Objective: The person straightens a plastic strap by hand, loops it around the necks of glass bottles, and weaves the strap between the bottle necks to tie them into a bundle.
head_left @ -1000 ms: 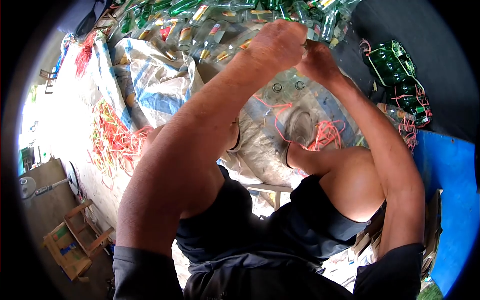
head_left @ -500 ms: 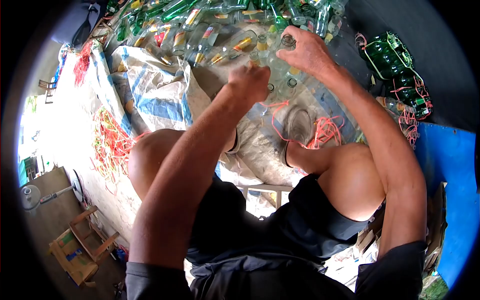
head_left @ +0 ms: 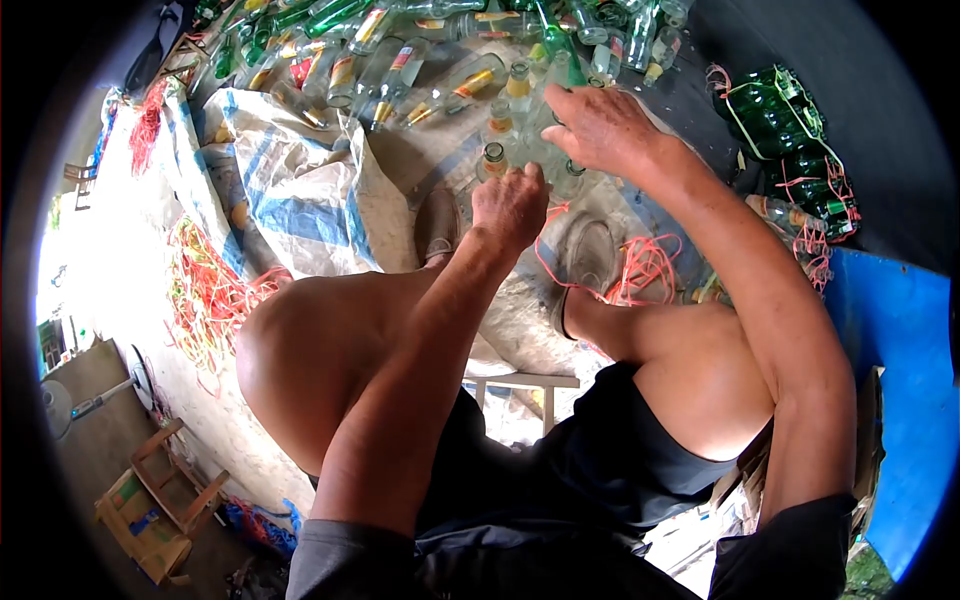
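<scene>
Clear glass bottles (head_left: pixel 518 88) stand upright in a tight cluster on the sheet in front of me. My left hand (head_left: pixel 510 207) is closed in a fist at the near side of the cluster, just below an open bottle mouth (head_left: pixel 493 153). What its fingers grip is hidden. My right hand (head_left: pixel 605 130) curls round the right side of the cluster, thumb and fingers about a bottle that it partly covers. Pink string (head_left: pixel 545 250) loops from beside my left hand to a tangled bundle (head_left: pixel 645 270) by my right shoe (head_left: pixel 592 250).
Many loose bottles (head_left: pixel 400 80) lie at the back. A white and blue woven sack (head_left: pixel 300 190) is at left, with a heap of red string (head_left: pixel 205 300) nearby. Tied green bottles (head_left: pixel 775 115) lie at right beside a blue panel (head_left: pixel 895 340). A wooden frame (head_left: pixel 180 480) is lower left.
My left hand has moved toward me and slightly right, uncovering bottle necks. My right hand has come down and a little left. My left knee has shifted, and my left shoe now shows.
</scene>
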A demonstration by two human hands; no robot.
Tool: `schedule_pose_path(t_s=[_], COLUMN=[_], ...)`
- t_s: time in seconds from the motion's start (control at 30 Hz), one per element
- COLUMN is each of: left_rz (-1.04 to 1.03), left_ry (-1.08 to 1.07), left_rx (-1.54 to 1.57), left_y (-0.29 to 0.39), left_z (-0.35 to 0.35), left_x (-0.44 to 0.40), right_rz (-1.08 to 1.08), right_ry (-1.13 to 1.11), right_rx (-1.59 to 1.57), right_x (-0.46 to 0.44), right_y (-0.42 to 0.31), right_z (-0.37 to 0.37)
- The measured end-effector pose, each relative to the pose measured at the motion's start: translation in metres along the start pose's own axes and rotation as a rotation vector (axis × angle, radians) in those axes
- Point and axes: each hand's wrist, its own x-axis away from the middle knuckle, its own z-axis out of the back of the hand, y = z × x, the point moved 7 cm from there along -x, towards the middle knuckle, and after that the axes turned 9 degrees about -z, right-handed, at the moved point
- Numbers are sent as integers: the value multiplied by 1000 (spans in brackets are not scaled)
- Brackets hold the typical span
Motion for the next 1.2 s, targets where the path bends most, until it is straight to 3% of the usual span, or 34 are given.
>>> schedule_pose_path(t_s=[0.5, 1.2], left_rz=[9, 65], left_ry=[164, 177], left_rx=[41, 86], left_y=[2, 0], left_z=[-7, -6], left_x=[6, 6], right_rz=[-16, 6], right_ry=[-112, -174], right_rx=[-10, 52], right_x=[-16, -32], right_y=[-12, -11], right_z=[-29, -51])
